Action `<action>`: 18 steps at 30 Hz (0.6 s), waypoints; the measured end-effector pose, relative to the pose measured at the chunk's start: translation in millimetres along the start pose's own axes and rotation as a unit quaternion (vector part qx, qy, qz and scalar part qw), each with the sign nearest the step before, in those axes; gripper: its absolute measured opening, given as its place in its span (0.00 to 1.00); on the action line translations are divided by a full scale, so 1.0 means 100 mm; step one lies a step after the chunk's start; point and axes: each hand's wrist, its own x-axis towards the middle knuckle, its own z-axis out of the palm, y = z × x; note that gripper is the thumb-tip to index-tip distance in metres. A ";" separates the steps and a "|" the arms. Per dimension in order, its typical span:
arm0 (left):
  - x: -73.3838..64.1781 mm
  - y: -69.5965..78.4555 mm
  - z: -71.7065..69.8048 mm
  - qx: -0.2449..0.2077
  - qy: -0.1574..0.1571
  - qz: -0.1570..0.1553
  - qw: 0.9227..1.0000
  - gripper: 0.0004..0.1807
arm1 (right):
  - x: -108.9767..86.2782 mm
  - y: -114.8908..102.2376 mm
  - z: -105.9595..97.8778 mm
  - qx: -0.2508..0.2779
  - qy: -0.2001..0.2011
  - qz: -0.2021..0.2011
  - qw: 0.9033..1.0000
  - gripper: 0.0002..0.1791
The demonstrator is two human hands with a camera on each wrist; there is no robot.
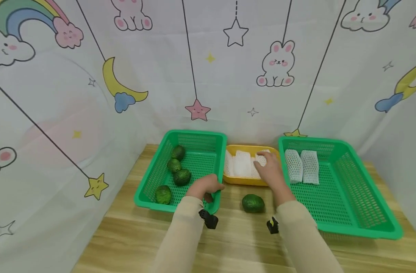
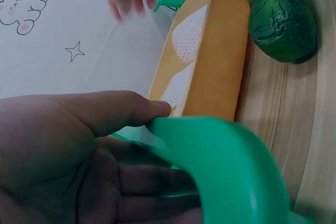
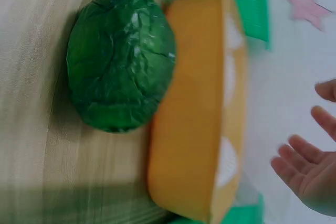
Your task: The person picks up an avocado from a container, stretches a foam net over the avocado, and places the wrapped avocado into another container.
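My left hand [image 1: 204, 186] holds the right rim of the left green basket [image 1: 223, 159], thumb at the rim and fingers inside. The left wrist view shows the thumb tip right at that rim [image 2: 226, 156]. Over the yellow tray [image 1: 249, 182] is my right hand [image 1: 271, 168], fingers spread apart and nothing between them. White foam net sleeves [image 1: 243, 163] lie in the tray. Between the two forearms, a dark green avocado [image 1: 253, 203] rests on the table; it appears large in the right wrist view, a wrinkled avocado [image 3: 121, 61].
Several avocados [image 1: 182, 177] lie along the left side of the left basket. A second green basket [image 1: 375, 231] stands on the right, with two white foam net sleeves [image 1: 309, 167] at its back left. Behind everything hangs a printed curtain [image 1: 228, 83].
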 end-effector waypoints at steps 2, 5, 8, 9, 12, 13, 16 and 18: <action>0.01 -0.01 -0.03 -0.009 -0.006 -0.006 1.000 0.11 | 0.15 -0.06 0.18 -0.059 -0.051 0.004 0.997 0.28; 0.02 -0.03 -0.05 -0.007 -0.017 -0.004 1.000 0.12 | 0.28 -0.07 0.41 -0.146 -0.106 0.042 0.983 0.43; 0.04 -0.04 -0.04 0.002 -0.018 -0.002 1.000 0.12 | 0.32 -0.04 0.55 -0.195 -0.125 0.070 0.970 0.55; 0.04 -0.05 -0.03 0.003 -0.016 -0.001 1.000 0.12 | 0.32 -0.04 0.58 -0.200 -0.127 0.073 0.969 0.56; 0.05 -0.04 0.01 0.004 -0.012 0.003 1.000 0.12 | 0.33 0.01 0.58 -0.192 -0.111 0.078 0.972 0.52; 0.05 -0.04 0.02 0.003 -0.011 0.006 1.000 0.12 | 0.33 0.03 0.56 -0.183 -0.103 0.081 0.974 0.49; 0.04 -0.03 0.05 -0.002 -0.009 0.014 1.000 0.13 | 0.37 0.06 0.43 -0.111 -0.075 0.106 0.985 0.40; 0.02 -0.04 0.03 0.000 -0.003 0.020 1.000 0.16 | 0.37 0.03 0.32 -0.032 -0.053 0.118 0.991 0.36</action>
